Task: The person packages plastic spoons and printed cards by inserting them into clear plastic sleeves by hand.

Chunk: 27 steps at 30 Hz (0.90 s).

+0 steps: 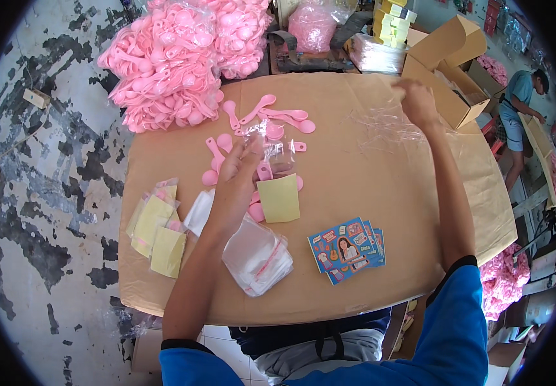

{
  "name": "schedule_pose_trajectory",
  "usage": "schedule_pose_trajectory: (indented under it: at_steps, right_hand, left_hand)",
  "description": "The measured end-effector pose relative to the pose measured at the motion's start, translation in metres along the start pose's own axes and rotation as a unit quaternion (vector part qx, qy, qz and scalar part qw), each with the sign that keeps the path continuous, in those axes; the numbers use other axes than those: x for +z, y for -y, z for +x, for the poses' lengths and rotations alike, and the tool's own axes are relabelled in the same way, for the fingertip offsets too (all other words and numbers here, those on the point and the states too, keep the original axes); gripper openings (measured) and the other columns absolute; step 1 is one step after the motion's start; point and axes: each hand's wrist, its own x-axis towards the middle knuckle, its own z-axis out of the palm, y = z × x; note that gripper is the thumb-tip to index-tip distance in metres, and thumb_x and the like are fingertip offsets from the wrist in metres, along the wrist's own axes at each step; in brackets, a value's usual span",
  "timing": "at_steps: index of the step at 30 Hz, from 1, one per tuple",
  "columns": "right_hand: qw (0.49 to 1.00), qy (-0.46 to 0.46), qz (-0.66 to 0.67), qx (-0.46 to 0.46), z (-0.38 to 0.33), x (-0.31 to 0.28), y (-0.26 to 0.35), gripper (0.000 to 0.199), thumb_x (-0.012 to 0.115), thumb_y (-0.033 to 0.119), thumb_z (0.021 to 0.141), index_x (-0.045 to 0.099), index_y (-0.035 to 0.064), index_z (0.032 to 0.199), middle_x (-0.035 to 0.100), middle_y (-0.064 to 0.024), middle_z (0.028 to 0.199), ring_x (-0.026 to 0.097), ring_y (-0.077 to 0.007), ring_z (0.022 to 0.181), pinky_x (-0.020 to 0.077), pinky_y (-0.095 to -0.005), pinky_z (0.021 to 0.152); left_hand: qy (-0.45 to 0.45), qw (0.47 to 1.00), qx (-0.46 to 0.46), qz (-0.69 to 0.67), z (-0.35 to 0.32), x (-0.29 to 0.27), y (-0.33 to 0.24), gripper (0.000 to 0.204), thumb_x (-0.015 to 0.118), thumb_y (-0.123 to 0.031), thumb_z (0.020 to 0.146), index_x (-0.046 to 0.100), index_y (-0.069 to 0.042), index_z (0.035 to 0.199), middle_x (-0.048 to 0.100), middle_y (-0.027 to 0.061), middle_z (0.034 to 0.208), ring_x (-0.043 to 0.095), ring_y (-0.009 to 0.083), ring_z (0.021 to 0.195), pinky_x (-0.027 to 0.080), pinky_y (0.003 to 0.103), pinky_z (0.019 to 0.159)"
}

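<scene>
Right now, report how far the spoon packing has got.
Done: a few filled packets lie at the table's left edge. In hand: the left hand holds a clear bag with a yellow card; the right hand reaches toward clear film. Left: loose pink spoons, empty bags, big bagged spoons.

The left hand (pixel 239 183) is held low and near the body, its fingers curled together in a pinch, the forearm bare below a blue sleeve. The right hand (pixel 415 103) is stretched far forward, fingers bunched, the arm nearly straight.
</scene>
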Motion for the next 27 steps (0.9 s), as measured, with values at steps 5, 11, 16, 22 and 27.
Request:
schedule_pose_trajectory:
  at_steps: [5,11,16,22,27]
  right_hand:
    - [0.874,-0.036,0.436,0.21,0.044,-0.063,0.062,0.03,0.06,0.01,0.087,0.065,0.0077,0.117,0.068,-0.0091,0.107,0.065,-0.0231,0.097,0.0514,-0.0371,0.084]
    - [0.743,0.262,0.616,-0.01,0.045,-0.109,0.205,0.035,0.066,0.018,0.091,0.058,0.0026,0.122,0.068,-0.0065,0.095,0.062,-0.0117,0.079,0.0506,-0.0282,0.071]
    - [0.724,0.169,0.668,0.02,0.039,-0.084,0.213,0.026,0.065,0.016,0.093,0.062,0.0028,0.115,0.068,-0.0064,0.09,0.062,-0.0104,0.078,0.0513,-0.0269,0.066]
    - [0.627,0.173,0.754,0.09,0.043,-0.091,0.213,0.026,0.066,0.019,0.093,0.065,0.0014,0.112,0.068,-0.0038,0.089,0.061,-0.0085,0.077,0.051,-0.0249,0.062]
    - [0.629,0.146,0.76,0.077,0.041,-0.096,0.218,0.022,0.067,0.015,0.092,0.067,0.004,0.111,0.068,-0.0017,0.087,0.061,-0.0058,0.075,0.0505,-0.0233,0.06]
  left_hand:
    - [0.026,0.996,-0.087,-0.002,0.001,0.0,-0.001,0.034,0.042,-0.019,0.103,0.054,0.006,0.123,0.067,0.0131,0.103,0.07,0.0202,0.084,0.06,0.03,0.07]
    - [-0.001,0.999,-0.03,0.016,-0.002,-0.006,0.002,0.036,0.048,-0.028,0.102,0.057,0.0,0.123,0.067,0.009,0.104,0.069,0.0168,0.087,0.059,0.028,0.074]
    - [-0.04,0.999,0.008,-0.027,0.0,0.001,-0.003,0.035,0.049,-0.028,0.102,0.059,-0.001,0.122,0.067,0.0061,0.103,0.068,0.0144,0.086,0.057,0.029,0.079]
    - [-0.01,1.0,0.0,0.007,-0.003,-0.007,-0.004,0.033,0.051,-0.023,0.101,0.058,-0.002,0.126,0.068,0.0044,0.098,0.067,0.0112,0.084,0.056,0.027,0.076]
    - [-0.041,0.997,0.049,0.046,-0.004,-0.005,-0.004,0.031,0.053,-0.022,0.1,0.062,-0.002,0.122,0.068,0.003,0.087,0.065,0.0077,0.07,0.054,0.022,0.062]
